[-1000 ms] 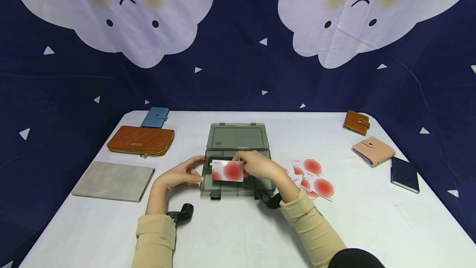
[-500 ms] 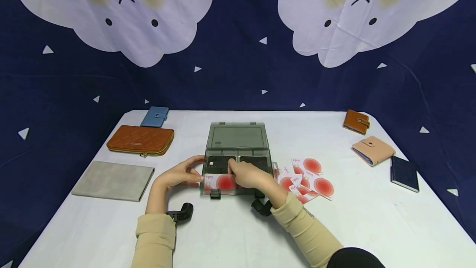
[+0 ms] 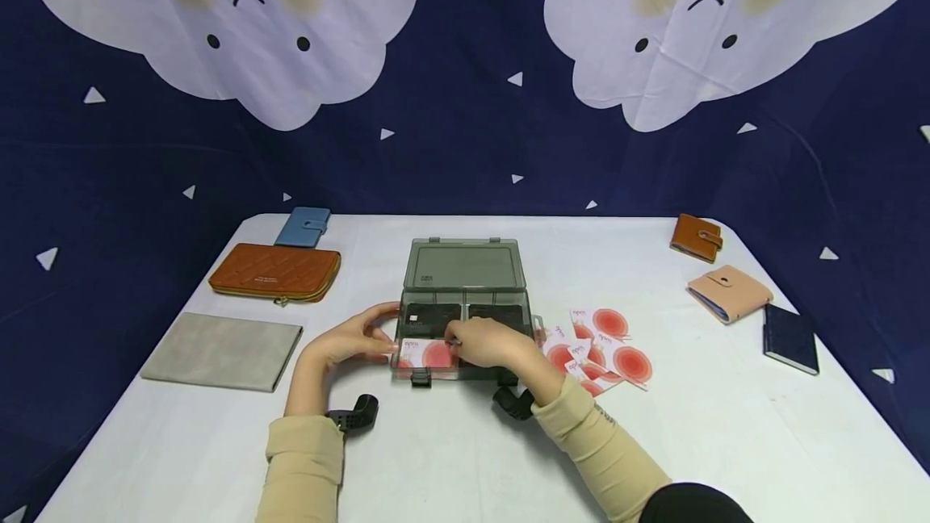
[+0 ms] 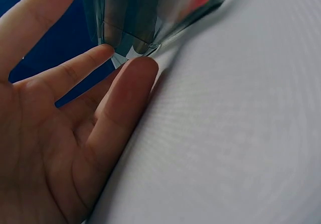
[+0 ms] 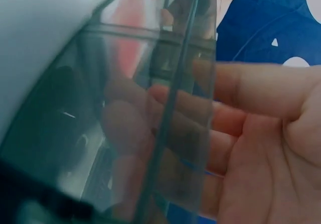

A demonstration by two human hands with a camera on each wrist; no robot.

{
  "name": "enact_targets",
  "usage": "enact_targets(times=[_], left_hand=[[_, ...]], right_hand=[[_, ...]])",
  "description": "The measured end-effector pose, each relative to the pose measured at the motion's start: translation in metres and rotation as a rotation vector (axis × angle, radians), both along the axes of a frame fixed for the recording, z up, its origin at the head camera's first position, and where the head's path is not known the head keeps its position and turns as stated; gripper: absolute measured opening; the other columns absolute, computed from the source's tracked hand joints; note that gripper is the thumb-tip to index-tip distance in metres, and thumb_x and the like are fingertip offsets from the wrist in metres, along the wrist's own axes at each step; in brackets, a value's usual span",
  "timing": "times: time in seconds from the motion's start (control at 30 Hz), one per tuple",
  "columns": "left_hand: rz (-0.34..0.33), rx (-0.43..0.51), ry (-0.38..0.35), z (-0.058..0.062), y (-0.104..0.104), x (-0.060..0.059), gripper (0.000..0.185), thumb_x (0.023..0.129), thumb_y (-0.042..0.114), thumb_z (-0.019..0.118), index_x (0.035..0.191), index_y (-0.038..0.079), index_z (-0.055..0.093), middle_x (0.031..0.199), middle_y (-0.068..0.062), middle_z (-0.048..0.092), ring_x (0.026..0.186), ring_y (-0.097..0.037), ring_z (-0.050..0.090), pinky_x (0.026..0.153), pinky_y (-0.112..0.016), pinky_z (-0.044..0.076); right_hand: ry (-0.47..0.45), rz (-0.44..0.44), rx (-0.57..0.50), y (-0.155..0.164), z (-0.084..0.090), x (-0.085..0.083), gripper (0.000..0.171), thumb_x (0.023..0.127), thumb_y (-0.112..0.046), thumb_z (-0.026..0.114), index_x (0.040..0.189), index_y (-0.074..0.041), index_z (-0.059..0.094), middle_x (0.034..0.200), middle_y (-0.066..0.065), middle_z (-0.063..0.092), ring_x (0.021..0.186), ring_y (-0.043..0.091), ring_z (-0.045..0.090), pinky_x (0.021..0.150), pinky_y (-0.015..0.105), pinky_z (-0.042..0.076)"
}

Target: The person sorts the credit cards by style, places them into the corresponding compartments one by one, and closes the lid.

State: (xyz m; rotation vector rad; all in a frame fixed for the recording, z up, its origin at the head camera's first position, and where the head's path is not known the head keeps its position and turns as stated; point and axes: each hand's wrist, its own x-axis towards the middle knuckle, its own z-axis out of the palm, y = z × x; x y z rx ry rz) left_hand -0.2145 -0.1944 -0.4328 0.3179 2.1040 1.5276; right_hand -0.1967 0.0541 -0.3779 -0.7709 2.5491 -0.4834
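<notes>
A grey translucent plastic box stands in mid-table with its hinged lid raised at the back. Dark cards lie in the two rear compartments. In the front left compartment is a white card printed with a red circle. My right hand reaches into the box, fingertips at that card's right edge; in the right wrist view its fingers look loosely extended behind the clear wall, apart from the card. My left hand touches the box's left side with relaxed, nearly straight fingers.
Several white-and-red cards lie loosely overlapped right of the box. At left are a blue wallet, a brown zip wallet and a grey sleeve. At right are a brown wallet, a pink wallet and a navy wallet.
The white-and-red card, held above the box by my right hand, has gone down and left into the front left compartment, and my right fingers have loosened from it. My left hand stays put.
</notes>
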Motion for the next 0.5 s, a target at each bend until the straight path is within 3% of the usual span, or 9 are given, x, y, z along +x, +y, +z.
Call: enact_targets(times=[0.1, 0.27, 0.37, 0.5], left_hand=[[-0.001, 0.001, 0.006, 0.000, 0.000, 0.000, 0.083, 0.078, 0.011, 0.072, 0.145, 0.003, 0.024, 0.086, -0.006, 0.061, 0.070, -0.013, 0.053, 0.063, -0.026, 0.044], [-0.007, 0.007, -0.001, 0.000, 0.000, 0.000, 0.082, 0.079, 0.010, 0.071, 0.145, 0.003, 0.023, 0.085, -0.005, 0.061, 0.069, -0.012, 0.053, 0.062, -0.026, 0.044], [-0.006, 0.007, -0.001, 0.000, 0.000, 0.000, 0.083, 0.079, 0.011, 0.071, 0.145, 0.003, 0.023, 0.088, -0.005, 0.060, 0.071, -0.013, 0.053, 0.062, -0.026, 0.044], [-0.005, 0.016, -0.003, 0.000, 0.001, 0.000, 0.083, 0.078, 0.011, 0.072, 0.145, 0.003, 0.023, 0.088, -0.005, 0.060, 0.071, -0.013, 0.053, 0.062, -0.026, 0.044]], right_hand=[[-0.007, 0.017, -0.015, 0.005, 0.004, -0.001, 0.028, 0.094, -0.018, 0.053, 0.119, -0.007, 0.058, 0.113, 0.008, 0.062, 0.101, 0.022, 0.058, 0.085, 0.037, 0.045], [0.001, 0.000, -0.140, 0.030, 0.009, -0.007, 0.029, 0.093, -0.020, 0.055, 0.120, -0.009, 0.058, 0.097, 0.003, 0.064, 0.083, 0.014, 0.058, 0.074, 0.033, 0.046], [0.036, -0.041, -0.212, 0.059, 0.015, -0.012, 0.028, 0.094, -0.017, 0.053, 0.119, -0.006, 0.057, 0.088, 0.004, 0.063, 0.076, 0.014, 0.057, 0.068, 0.031, 0.046], [0.074, -0.141, -0.236, 0.107, 0.019, -0.019, 0.029, 0.094, -0.014, 0.051, 0.119, -0.002, 0.056, 0.094, 0.013, 0.063, 0.084, 0.023, 0.060, 0.072, 0.037, 0.048]])
